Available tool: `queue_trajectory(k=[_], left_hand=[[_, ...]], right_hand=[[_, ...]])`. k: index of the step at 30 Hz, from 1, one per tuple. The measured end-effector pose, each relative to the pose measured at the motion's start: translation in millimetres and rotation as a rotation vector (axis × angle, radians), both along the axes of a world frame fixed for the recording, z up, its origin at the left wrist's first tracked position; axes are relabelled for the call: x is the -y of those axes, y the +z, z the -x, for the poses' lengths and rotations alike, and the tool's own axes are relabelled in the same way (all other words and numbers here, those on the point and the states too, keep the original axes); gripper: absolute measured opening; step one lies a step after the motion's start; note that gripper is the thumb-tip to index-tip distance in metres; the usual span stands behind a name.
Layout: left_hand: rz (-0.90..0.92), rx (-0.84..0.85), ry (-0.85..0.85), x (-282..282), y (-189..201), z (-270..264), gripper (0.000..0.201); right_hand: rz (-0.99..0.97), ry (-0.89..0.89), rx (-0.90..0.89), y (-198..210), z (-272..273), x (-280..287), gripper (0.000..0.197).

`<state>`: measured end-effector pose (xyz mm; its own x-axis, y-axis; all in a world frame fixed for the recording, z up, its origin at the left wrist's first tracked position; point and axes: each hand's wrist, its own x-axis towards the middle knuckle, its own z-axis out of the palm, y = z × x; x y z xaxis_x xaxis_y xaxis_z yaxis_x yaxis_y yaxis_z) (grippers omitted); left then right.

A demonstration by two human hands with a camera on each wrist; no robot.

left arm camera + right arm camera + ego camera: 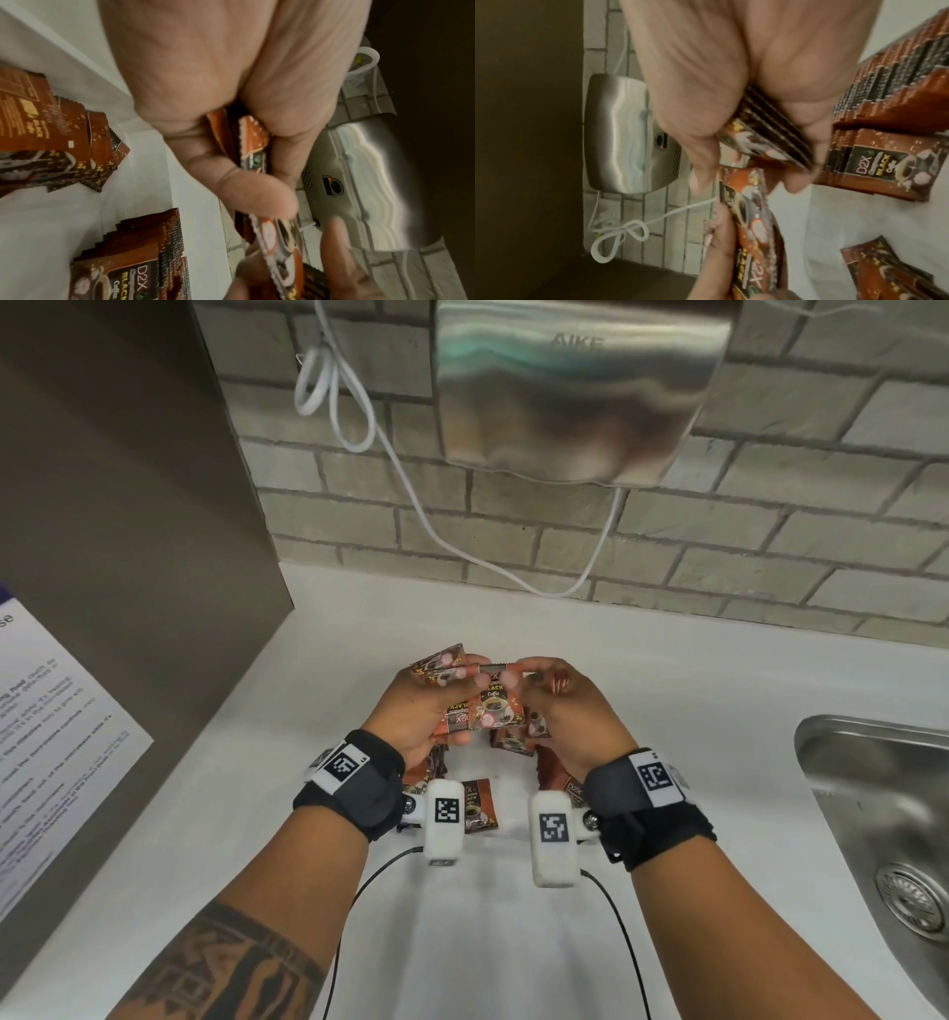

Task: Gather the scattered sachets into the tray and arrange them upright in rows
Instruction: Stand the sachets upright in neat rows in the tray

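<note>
Left hand [411, 706] grips several sachets [441, 667]; right hand [575, 711] pinches one sachet [495, 706] between both hands.

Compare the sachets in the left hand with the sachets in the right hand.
The left hand grips brown coffee sachets fanned loosely, corners sticking out at angles. The right hand grips a squared stack of brown coffee sachets, edges aligned. Both bunches carry the same D2X black coffee print.

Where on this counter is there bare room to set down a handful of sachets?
Bare counter lies between the right hand and the sink, and along the brick wall behind both hands. More lies beside the left hand, toward the brown side panel. Beneath the hands, sachets crowd it.
</note>
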<state>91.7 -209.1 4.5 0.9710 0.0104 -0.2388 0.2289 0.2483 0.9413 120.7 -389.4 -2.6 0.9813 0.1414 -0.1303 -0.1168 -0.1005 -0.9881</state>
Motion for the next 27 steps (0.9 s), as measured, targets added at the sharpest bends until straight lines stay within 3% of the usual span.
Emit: queue_trajectory(k=[2, 7, 12, 16, 20, 24, 27], left_hand=[[-0.013, 0.014, -0.024, 2.3, 1.2, -0.2, 0.017], [-0.037, -0.011, -0.092, 5.1, 4.9, -0.1, 0.022], [0.198, -0.1, -0.124, -4.5, 3.2, -0.6, 0.032], [0.118, -0.01, -0.116, -1.7, 0.4, 1.3, 0.025], [0.006, 0.011, -0.079, 3.0, 0.5, 2.6, 0.011], [0.023, 0.02, -0.156, -1.0, 4.0, 4.5, 0.03], [0.001, 0.041, -0.19, -5.3, 3.5, 4.3, 0.028]], right_hand=[[0.025, 0.114, -0.038, -0.4, 0.3, -2.8, 0.068], [-0.078, 0.162, -0.004, -1.4, 3.6, -2.0, 0.043], [-0.224, 0.111, -0.051, 1.5, 4.0, 8.2, 0.055], [-0.103, 0.115, 0.021, 4.2, 4.9, 4.3, 0.032], [0.028, 0.099, -0.001, 3.7, 4.2, -4.5, 0.051], [-0.017, 0.043, 0.035, 9.1, 5.2, -2.8, 0.022], [-0.112, 0.033, -0.036, 14.1, 7.5, 1.3, 0.018]])
